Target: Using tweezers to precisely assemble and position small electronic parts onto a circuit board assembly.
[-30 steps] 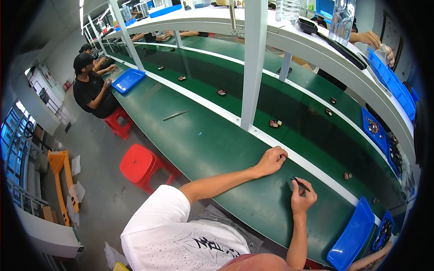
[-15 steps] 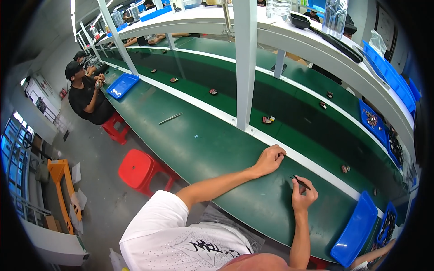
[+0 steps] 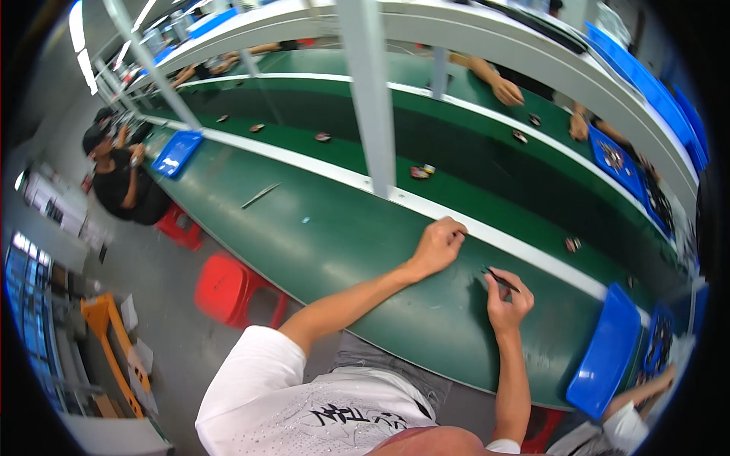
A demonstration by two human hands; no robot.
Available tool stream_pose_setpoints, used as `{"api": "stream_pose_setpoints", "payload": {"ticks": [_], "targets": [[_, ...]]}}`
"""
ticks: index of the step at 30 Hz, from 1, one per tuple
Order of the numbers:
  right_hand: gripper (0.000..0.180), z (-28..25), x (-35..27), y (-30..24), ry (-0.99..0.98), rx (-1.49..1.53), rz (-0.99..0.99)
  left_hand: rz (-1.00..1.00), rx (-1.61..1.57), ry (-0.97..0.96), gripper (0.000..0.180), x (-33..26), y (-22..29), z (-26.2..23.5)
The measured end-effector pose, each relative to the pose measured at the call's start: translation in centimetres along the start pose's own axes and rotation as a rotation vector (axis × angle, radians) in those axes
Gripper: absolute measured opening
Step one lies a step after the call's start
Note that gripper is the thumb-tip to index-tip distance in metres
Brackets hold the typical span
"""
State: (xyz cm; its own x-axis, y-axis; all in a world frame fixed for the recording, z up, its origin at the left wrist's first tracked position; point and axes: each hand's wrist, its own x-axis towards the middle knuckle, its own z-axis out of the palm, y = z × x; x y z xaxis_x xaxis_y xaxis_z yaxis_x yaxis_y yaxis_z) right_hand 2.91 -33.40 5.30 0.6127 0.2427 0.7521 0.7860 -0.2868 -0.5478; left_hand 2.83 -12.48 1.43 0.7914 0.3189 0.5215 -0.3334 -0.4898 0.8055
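Observation:
My left hand [image 3: 436, 245] rests on the green bench top [image 3: 334, 235] with its fingers curled in, close to the white strip [image 3: 525, 251] that runs along the bench; whether it holds anything is hidden. My right hand [image 3: 508, 298] lies a little nearer to me, pinching a thin dark tool [image 3: 499, 279] like tweezers, tip pointing up and left. Small dark parts [image 3: 572, 244] lie beyond the white strip on the lower green belt.
A blue tray [image 3: 606, 352] sits at my right on the bench edge, another blue tray [image 3: 176, 153] far left. A white post [image 3: 372, 99] rises ahead. Red stools [image 3: 228, 289] stand at my left. A seated person [image 3: 122, 178] works far left; other hands [image 3: 506, 90] reach in opposite.
The view has shifted, with the bench sliding lower and right in the picture. Both hands stay in the same places on the bench, the right one still pinching the tool.

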Motion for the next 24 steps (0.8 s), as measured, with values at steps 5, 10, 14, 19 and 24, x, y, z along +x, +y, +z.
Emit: {"api": "stream_pose_setpoints", "payload": {"ticks": [5,10,14,19,24], "targets": [[0.018,0.3,0.0,0.8,0.011,-0.031,-0.018,-0.008,0.025,-0.004,0.009,0.1,-0.3,-0.1],[0.019,0.5,0.0,1.3,0.058,-0.015,-0.051,-0.018,0.046,-0.040,0.012,0.4,0.2,-0.7],[0.019,0.4,-0.7,1.9,0.056,0.000,0.004,-0.061,0.042,-0.081,0.013,0.2,0.1,-0.4],[0.018,0.4,-0.7,1.7,0.051,-0.011,0.021,-0.045,0.063,-0.063,0.013,0.1,0.1,-0.5],[0.018,0.4,-0.5,1.7,0.053,-0.013,0.002,-0.060,0.042,-0.080,0.014,0.3,0.1,-0.5]]}}
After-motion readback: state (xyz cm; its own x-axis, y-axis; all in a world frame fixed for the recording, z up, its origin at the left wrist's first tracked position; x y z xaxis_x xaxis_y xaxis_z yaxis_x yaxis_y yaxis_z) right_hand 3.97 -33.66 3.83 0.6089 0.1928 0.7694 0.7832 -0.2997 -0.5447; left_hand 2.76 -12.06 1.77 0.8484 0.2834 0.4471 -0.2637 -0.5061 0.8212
